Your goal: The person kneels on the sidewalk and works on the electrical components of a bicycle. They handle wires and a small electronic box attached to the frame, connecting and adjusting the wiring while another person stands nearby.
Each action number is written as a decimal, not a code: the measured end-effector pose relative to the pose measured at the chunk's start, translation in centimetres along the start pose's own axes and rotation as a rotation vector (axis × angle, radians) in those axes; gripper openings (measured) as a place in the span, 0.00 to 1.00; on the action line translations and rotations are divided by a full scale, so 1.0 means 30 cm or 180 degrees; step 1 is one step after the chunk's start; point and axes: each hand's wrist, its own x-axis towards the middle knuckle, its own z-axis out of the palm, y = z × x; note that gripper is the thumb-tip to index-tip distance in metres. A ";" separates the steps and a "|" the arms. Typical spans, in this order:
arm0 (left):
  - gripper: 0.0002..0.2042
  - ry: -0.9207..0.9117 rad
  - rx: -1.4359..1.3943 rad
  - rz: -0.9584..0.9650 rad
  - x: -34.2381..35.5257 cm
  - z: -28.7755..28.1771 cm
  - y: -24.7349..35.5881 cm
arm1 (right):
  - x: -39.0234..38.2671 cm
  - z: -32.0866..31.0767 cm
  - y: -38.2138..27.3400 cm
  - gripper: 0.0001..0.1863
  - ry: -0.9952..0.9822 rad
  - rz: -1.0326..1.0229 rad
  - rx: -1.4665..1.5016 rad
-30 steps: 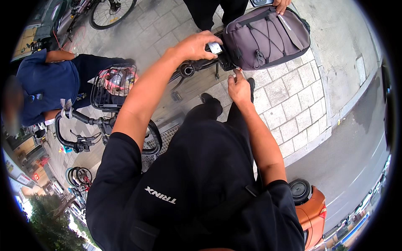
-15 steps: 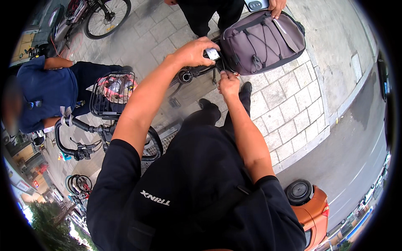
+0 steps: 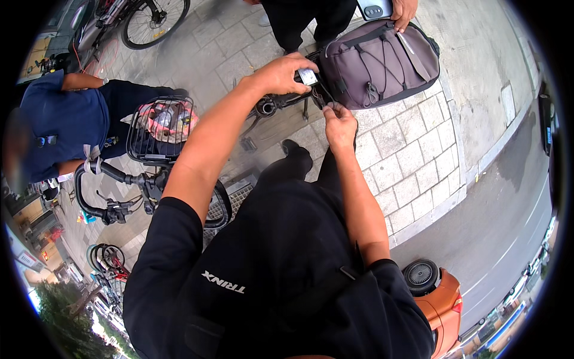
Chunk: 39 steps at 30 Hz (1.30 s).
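My left hand (image 3: 283, 75) grips a small black block with a white label (image 3: 308, 76) on the black bike frame (image 3: 268, 107), beside the seat area. A little lower and to the right, my right hand (image 3: 339, 123) pinches what looks like a thin dark cord (image 3: 326, 94) at the lower left corner of a grey-purple bag (image 3: 379, 66) with a laced elastic cord on top. Another person's hand (image 3: 403, 15) rests on the far end of the bag, by a light grey phone (image 3: 373, 10).
A standing person in black (image 3: 299, 24) faces me; another in navy (image 3: 66, 125) stands left beside a handlebar (image 3: 89, 203) and wire basket (image 3: 155, 149) holding items. A bicycle (image 3: 149, 24) is upper left; paving (image 3: 418, 179) meets a road, with an orange car (image 3: 439, 305).
My right hand has closed in toward the block and shifted slightly, with a dark cord now showing at its fingertips. My left hand keeps its grip; the view shifted slightly.
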 end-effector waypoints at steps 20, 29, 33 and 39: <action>0.26 0.0151 0.0361 -0.0288 0.003 0.022 0.040 | 0.032 -0.008 0.039 0.14 -0.0165 0.0953 0.1450; 0.26 0.0151 0.0358 -0.0247 -0.003 0.023 0.043 | 0.030 0.035 0.076 0.10 0.0306 0.0726 0.1553; 0.26 0.0174 0.0337 -0.0284 -0.009 0.027 0.051 | 0.006 0.061 0.111 0.07 0.0208 0.0467 0.1473; 0.26 0.0206 0.0317 -0.0173 -0.007 0.032 0.037 | -0.027 0.064 0.147 0.11 0.0095 -0.1503 -0.0430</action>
